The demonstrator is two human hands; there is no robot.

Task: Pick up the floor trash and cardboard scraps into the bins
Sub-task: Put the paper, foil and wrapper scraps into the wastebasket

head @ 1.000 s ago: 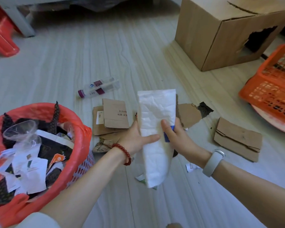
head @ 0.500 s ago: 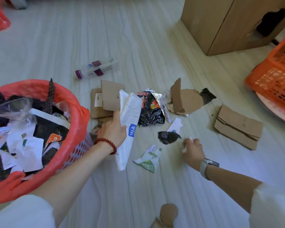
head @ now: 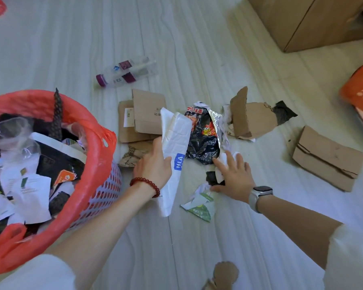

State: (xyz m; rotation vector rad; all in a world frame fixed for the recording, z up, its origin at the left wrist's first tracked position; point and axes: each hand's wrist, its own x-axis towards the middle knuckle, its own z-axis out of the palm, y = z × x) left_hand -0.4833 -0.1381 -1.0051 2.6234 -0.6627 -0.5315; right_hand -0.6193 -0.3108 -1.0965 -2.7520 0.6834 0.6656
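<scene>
White plastic bag (head: 174,155) gripped in left hand (head: 153,166) — right hand (head: 233,176) spread, seemingly pressing floor scraps (head: 215,177).

Red liner (head: 88,120) over a white perforated bin (head: 105,191). White bag (head: 176,143) with a blue logo patch. Black snack wrapper (head: 201,139), red-and-yellow print, silver inner foil. Brown cardboard scraps (head: 327,158). Green-and-white wrapper (head: 201,208). Pale wood-grain floor (head: 71,49). Dark red bead bracelet (head: 145,183).
</scene>
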